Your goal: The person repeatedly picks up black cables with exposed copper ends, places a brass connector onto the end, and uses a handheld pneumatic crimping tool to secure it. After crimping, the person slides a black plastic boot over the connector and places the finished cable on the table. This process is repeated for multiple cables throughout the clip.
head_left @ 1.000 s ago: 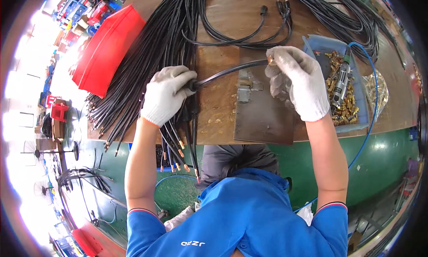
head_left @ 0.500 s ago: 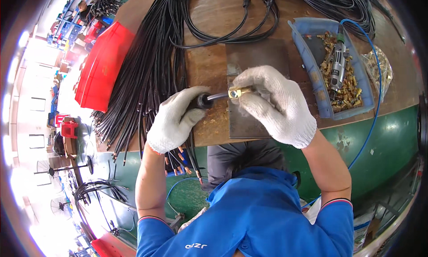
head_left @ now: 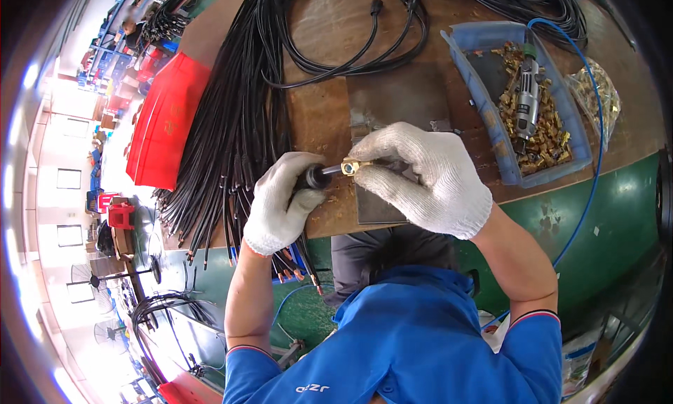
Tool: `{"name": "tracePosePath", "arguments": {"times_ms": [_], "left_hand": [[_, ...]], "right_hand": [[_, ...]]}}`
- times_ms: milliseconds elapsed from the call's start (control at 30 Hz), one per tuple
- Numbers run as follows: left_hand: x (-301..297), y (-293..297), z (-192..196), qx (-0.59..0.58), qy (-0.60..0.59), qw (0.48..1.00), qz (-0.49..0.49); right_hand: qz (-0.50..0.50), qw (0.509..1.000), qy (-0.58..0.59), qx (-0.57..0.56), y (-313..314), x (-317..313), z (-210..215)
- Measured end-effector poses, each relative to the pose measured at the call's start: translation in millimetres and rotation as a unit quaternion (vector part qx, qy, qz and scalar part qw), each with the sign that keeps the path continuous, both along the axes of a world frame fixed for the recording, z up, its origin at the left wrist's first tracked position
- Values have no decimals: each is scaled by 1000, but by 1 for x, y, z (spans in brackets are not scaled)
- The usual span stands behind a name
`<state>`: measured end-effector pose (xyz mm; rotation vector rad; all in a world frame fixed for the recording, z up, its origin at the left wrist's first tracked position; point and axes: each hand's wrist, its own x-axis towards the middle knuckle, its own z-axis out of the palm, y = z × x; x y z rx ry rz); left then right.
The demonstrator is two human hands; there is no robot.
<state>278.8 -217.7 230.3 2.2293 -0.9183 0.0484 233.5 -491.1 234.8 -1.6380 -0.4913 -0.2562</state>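
Observation:
My left hand (head_left: 282, 200), in a white knit glove, is closed around a black cylindrical piece (head_left: 317, 177). A thin grey shaft (head_left: 333, 170) runs from that piece to a small brass fitting (head_left: 350, 167) with a round hole in its side. The shaft meets the fitting, but I cannot tell whether it goes inside. My right hand (head_left: 427, 176), gloved alike, pinches the fitting between thumb and fingers. Both hands are above the table's near edge, over a dark metal plate (head_left: 396, 99). Left of them lies a thick bundle of black cables (head_left: 235, 116), some with bare copper ends.
A blue bin (head_left: 491, 116) on the right holds brass fittings (head_left: 554, 141) and a silver air tool (head_left: 528, 99) with a blue hose (head_left: 598, 151). Beside it lies a clear bag (head_left: 594, 99) of parts. A red bin (head_left: 168, 123) stands left; coiled cables (head_left: 522, 8) lie at the far right.
The brass fitting and my right hand have shifted slightly left and down, closer to my left hand. Less of the grey shaft shows between them. The whole view has tilted a little.

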Motion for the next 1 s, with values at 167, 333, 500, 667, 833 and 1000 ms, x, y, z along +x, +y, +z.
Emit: {"name": "tracePosePath", "arguments": {"times_ms": [167,333,500,667,833,1000], "left_hand": [[-13,-8,2,-33,75,994,72],[-10,-5,-1,-32,107,991,68],[-9,-19,17,20,62,997,31],[-5,-27,24,42,45,998,0],[-1,-27,23,40,101,994,-15],[-3,-38,15,97,-108,989,-10]], "right_hand": [[-5,1000,-10,-14,-1,1,1],[7,999,-14,-40,1,2,3],[17,999,-27,-28,7,5,-5],[16,997,-46,-56,2,10,-13],[16,993,-91,-68,-1,12,-19],[7,1000,19,-16,2,6,-20]]}}
